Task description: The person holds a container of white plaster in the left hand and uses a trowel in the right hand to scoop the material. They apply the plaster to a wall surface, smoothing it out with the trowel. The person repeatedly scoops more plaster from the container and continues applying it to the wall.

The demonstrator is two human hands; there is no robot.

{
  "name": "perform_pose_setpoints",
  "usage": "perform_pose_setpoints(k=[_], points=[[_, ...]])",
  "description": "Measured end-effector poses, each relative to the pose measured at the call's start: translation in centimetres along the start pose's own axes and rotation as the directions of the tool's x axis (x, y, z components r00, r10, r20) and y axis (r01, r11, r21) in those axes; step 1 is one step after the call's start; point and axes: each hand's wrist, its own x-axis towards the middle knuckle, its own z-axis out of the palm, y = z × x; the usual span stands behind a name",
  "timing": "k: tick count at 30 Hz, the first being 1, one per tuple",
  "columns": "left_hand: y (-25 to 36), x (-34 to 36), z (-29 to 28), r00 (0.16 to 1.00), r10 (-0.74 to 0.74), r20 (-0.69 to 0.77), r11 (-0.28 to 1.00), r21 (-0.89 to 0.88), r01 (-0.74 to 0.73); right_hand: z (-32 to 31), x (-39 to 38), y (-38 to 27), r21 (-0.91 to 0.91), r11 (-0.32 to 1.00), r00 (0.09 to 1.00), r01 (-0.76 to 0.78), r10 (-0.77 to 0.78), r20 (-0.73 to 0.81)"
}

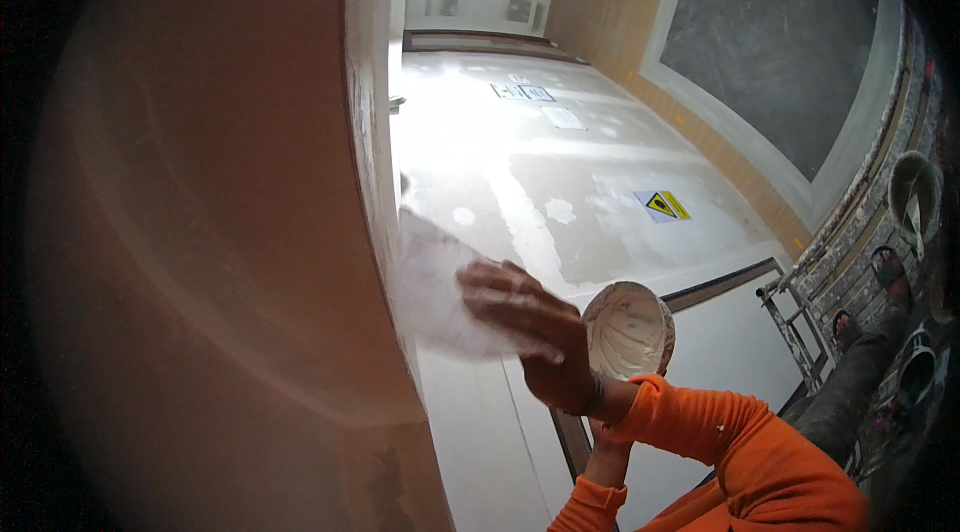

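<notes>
My right hand (525, 322) is closed on a broad, flat, pale plate (440, 287) like a plasterer's spreader. It is smeared by motion, and its exact kind is hard to tell. The plate's far edge meets the edge of a large brown surface (230, 232). Behind my right forearm, my left hand (610, 447) mostly hides, with little more than its wrist showing. It appears to hold up a round bowl (630, 327), whose inside is coated with creamy white plaster. Orange sleeves cover both forearms.
A patched white wall (520, 182) bears several papers and a yellow warning sign (662, 206). Spattered scaffold boards (835, 232) and a metal frame (795, 332) lie at the right by my feet. A bucket (915, 197) stands there. A dark panel (775, 42) is at the upper right.
</notes>
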Motion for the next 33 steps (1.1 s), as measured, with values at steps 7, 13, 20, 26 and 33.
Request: perform_pose_setpoints(k=[7,13,20,26,33], points=[[1.0,-1.0,-1.7,0.996,0.069,-0.047,0.994,0.091,-0.064,4.6,5.5,1.5,-0.204,0.971,0.98,0.123,-0.152,-0.13],[4.3,-2.5,-5.1,0.981,-0.063,-0.185,0.998,-0.015,0.061,2.8,-1.5,0.5,-0.025,0.995,0.994,0.097,-0.096,0.045],[1.8,-1.5,-2.6,0.922,0.144,-0.36,0.937,0.349,-0.011,-1.2,7.7,0.5,0.271,0.933,0.945,-0.237,0.286,-0.16],[2.5,-2.8,-2.4,0.871,0.229,-0.435,0.925,0.376,-0.056,1.3,8.1,-0.2,0.21,0.947,0.956,-0.242,0.27,-0.116],[1.5,-1.0,-1.4,0.901,0.156,-0.404,0.914,0.405,0.024,0.9,3.3,-3.4,0.186,0.919,0.921,-0.347,0.371,-0.119]])
